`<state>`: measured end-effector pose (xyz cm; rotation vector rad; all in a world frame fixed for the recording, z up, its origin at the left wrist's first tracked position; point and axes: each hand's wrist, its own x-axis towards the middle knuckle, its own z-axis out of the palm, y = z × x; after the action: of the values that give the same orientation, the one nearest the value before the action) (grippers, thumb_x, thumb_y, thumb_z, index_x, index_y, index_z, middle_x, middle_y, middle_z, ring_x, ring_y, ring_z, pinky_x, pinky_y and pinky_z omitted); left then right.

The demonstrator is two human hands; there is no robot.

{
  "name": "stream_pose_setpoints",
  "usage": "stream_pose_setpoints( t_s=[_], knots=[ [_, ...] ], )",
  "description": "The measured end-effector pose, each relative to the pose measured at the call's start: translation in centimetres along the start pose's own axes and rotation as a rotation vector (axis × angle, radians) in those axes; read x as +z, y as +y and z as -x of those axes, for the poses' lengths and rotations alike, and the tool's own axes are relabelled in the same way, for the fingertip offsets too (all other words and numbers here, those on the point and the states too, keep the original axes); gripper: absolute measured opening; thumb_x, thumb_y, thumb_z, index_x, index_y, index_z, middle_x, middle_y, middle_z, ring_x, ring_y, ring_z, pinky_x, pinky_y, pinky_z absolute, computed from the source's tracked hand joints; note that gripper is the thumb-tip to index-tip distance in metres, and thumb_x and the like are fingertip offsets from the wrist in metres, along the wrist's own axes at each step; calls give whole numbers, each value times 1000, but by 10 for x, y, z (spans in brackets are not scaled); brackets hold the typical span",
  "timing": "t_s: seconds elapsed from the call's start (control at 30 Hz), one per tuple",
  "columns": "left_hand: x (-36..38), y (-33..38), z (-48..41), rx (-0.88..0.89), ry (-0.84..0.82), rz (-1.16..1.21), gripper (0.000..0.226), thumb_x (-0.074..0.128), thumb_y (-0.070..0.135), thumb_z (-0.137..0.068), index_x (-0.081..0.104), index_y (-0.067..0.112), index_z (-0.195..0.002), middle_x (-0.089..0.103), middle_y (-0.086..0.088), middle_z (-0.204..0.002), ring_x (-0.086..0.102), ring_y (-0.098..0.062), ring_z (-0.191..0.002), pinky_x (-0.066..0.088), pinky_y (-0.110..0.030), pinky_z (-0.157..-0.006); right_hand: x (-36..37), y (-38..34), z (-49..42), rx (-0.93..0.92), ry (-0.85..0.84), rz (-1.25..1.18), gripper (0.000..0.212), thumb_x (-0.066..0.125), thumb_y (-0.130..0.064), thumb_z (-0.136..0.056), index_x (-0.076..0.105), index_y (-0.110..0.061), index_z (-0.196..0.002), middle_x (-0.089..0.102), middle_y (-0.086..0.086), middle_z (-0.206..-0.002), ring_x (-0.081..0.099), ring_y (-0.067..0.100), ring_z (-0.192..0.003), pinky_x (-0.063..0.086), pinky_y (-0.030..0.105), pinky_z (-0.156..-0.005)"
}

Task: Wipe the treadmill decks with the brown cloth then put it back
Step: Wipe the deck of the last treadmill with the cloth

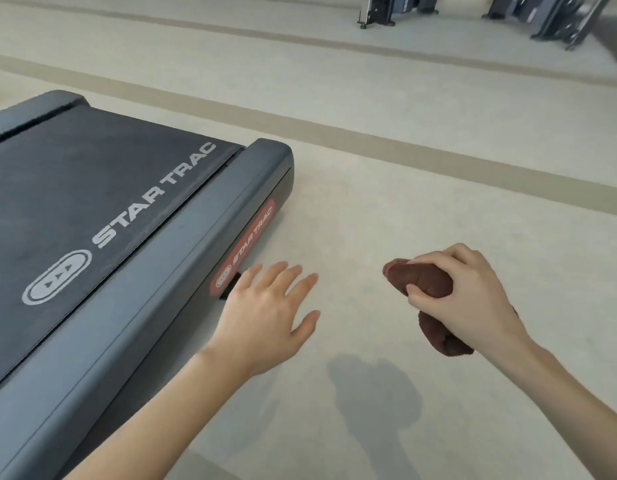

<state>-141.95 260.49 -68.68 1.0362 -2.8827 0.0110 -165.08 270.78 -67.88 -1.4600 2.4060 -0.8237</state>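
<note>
The treadmill deck (182, 233) fills the left of the view, with a black belt (75, 188) marked STAR TRAC and grey side rails. My right hand (462, 299) grips the bunched brown cloth (421, 280) above the pale floor, well right of the deck. Part of the cloth hangs below my palm. My left hand (265, 313) hovers with fingers spread and straight beside the deck's right rail, near its red label (244, 247). It holds nothing.
Pale floor (438, 168) with darker beige stripes stretches right and ahead of the treadmill. Dark bases of other gym machines (397, 8) stand at the far top right. Shadows of my hands fall on the floor below them.
</note>
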Motion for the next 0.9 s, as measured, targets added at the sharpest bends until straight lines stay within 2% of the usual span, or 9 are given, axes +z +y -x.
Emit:
stream_pose_setpoints(
  t_s=[0.1,0.27,0.33,0.43,0.53,0.63,0.77,0.9],
  knots=[
    [3,11,-14,63,-31,-8,51,40,46,-87,59,20,-126,62,-5,-125,54,-25,-121,39,-49,-104,-11,19,-1,80,10,46,27,70,-31,-70,67,-33,-97,51,-5,-96,46,19,-102,40,44,-94],
    [12,10,-34,90,-35,-17,59,27,50,-87,55,22,-130,57,-4,-131,49,-25,-126,33,-49,-107,-1,26,-8,148,61,60,27,70,-31,-71,67,-31,-98,51,-4,-96,47,21,-103,40,44,-94],
    [21,10,-49,110,-14,1,55,33,48,-88,58,19,-128,59,-6,-128,52,-27,-123,36,-50,-104,6,26,-12,160,87,78,28,69,-35,-70,67,-31,-98,51,-5,-96,47,20,-102,41,44,-93],
    [34,16,-70,151,6,31,49,56,41,-86,58,16,-128,58,-10,-129,52,-31,-122,35,-51,-104,12,23,-25,179,75,114,29,68,-37,-70,66,-31,-99,51,-4,-96,47,21,-102,41,43,-92],
    [39,18,-90,162,33,57,49,60,41,-84,58,17,-127,58,-10,-129,52,-30,-122,34,-50,-104,2,21,-44,203,69,133,27,68,-35,-71,66,-31,-97,51,-4,-97,47,21,-103,39,41,-93],
    [35,13,-114,139,68,130,48,51,43,-88,56,18,-129,56,-8,-131,49,-29,-124,31,-48,-106,-21,18,-66,230,79,142,25,68,-35,-71,66,-31,-96,52,-4,-97,47,19,-103,40,42,-94],
    [22,5,-145,154,114,167,54,38,45,-85,60,16,-125,60,-10,-125,52,-32,-121,35,-51,-103,-50,12,-84,269,110,114,21,69,-33,-71,65,-31,-92,51,-5,-93,48,17,-100,41,44,-95],
    [14,-2,-164,205,131,148,60,30,47,-83,61,14,-123,61,-12,-124,52,-35,-120,36,-54,-101,-48,7,-91,277,140,65,21,69,-32,-71,65,-30,-92,50,-5,-92,49,17,-101,42,43,-95]
  ],
)
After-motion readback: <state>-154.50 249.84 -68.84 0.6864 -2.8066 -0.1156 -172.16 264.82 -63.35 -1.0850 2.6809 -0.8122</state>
